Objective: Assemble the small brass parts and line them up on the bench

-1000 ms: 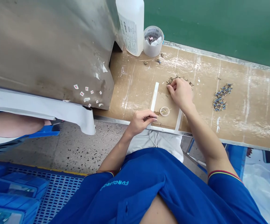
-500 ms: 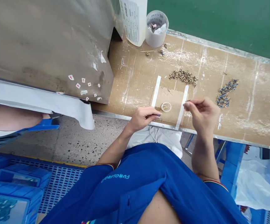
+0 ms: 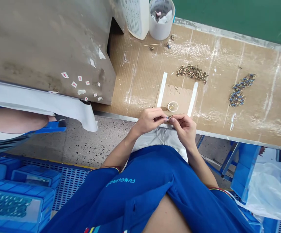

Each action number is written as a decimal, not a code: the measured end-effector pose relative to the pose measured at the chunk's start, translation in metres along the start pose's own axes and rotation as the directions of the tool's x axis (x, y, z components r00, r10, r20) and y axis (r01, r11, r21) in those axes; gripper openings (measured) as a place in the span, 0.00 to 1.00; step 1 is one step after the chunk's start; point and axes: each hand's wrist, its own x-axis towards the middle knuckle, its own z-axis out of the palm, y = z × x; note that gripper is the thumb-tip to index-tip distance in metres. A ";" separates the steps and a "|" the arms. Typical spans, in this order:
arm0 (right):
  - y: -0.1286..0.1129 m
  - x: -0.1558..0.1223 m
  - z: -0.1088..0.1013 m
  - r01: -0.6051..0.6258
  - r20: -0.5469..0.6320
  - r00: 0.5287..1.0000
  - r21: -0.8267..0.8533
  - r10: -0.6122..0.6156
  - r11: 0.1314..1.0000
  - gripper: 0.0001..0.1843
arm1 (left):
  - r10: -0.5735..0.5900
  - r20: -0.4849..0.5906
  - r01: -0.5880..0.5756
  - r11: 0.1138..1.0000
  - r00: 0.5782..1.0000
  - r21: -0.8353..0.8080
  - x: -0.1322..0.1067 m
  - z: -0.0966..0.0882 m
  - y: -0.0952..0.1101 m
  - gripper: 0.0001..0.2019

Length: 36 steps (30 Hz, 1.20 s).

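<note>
My left hand [image 3: 150, 121] pinches a small blue piece [image 3: 167, 118] between thumb and fingertips. Facing it, my right hand [image 3: 185, 128] is closed on a tiny gold-coloured part [image 3: 171, 116]. The fingertips of both hands meet at the table's front edge, and the two pieces are too small to make out exactly. Just beyond them sits a small round clear dish [image 3: 173, 106] with thin strands inside, on a cardboard piece [image 3: 181, 95] edged by two white tape strips. Further back lies a heap of small gold-coloured parts [image 3: 192, 72].
A pile of blue-and-gold parts [image 3: 240, 92] lies to the right. At the back stand a white bottle [image 3: 137, 19] and a tub [image 3: 162, 30] near a thin stick [image 3: 151, 44]. A metal housing [image 3: 58, 48] borders the left; blue crates [image 3: 21, 194] stand below.
My right hand has come left and toward me, bringing its small part against the piece in my left hand. The left hand stays nearly in place. The view has shifted slightly.
</note>
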 end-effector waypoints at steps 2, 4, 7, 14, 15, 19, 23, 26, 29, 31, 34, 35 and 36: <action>-0.001 0.000 -0.001 0.005 0.008 1.000 -0.013 -0.005 1.000 0.21 | -0.003 0.012 0.003 1.000 1.000 0.000 0.000 0.000 0.000 0.11; -0.001 0.001 -0.002 0.014 0.015 1.000 -0.022 -0.014 1.000 0.22 | -0.002 0.021 0.002 1.000 1.000 -0.002 0.000 0.000 -0.001 0.11; -0.003 0.002 -0.002 0.015 0.037 0.999 -0.038 -0.013 0.999 0.22 | -0.002 0.038 0.002 1.000 0.999 -0.001 0.000 0.000 -0.002 0.12; -0.005 0.003 -0.005 0.023 0.103 0.995 -0.070 -0.015 0.997 0.20 | 0.000 0.059 0.000 1.000 0.998 0.000 0.001 -0.001 -0.001 0.12; -0.005 0.003 -0.005 0.029 0.113 0.993 -0.077 -0.020 0.997 0.20 | -0.012 0.064 0.012 1.000 0.998 -0.003 0.001 -0.001 -0.001 0.13; -0.007 0.005 -0.007 0.060 0.175 0.984 -0.088 -0.044 0.994 0.20 | -0.007 0.063 0.008 1.000 0.998 -0.005 0.000 -0.001 -0.002 0.13; -0.009 0.009 -0.010 0.058 0.251 0.967 -0.107 -0.030 0.993 0.18 | -0.019 0.106 0.018 1.000 0.994 0.011 0.000 -0.002 -0.004 0.13; -0.011 0.013 -0.014 0.065 0.328 0.945 -0.121 -0.022 0.991 0.16 | -0.023 0.154 0.019 0.999 0.988 0.032 0.000 -0.003 -0.005 0.12; -0.011 0.017 -0.015 0.090 0.385 0.922 -0.141 -0.029 0.986 0.14 | -0.011 0.189 0.004 0.999 0.982 0.037 0.000 -0.004 -0.005 0.11; -0.009 0.016 -0.013 0.101 0.381 0.924 -0.148 -0.037 0.984 0.14 | -0.024 0.200 0.018 0.999 0.980 0.029 0.001 -0.005 -0.004 0.11; -0.004 0.012 -0.006 0.122 0.299 0.952 -0.146 -0.074 0.982 0.14 | -0.072 0.182 0.071 0.997 0.981 0.010 0.001 -0.005 -0.002 0.10; -0.002 0.011 -0.003 0.133 0.264 0.960 -0.145 -0.091 0.980 0.13 | -0.084 0.169 0.085 0.996 0.982 0.003 0.001 -0.005 -0.002 0.10; 0.000 0.009 -0.001 0.144 0.233 0.967 -0.144 -0.108 0.979 0.13 | -0.093 0.155 0.095 0.995 0.983 -0.005 0.001 -0.005 -0.002 0.10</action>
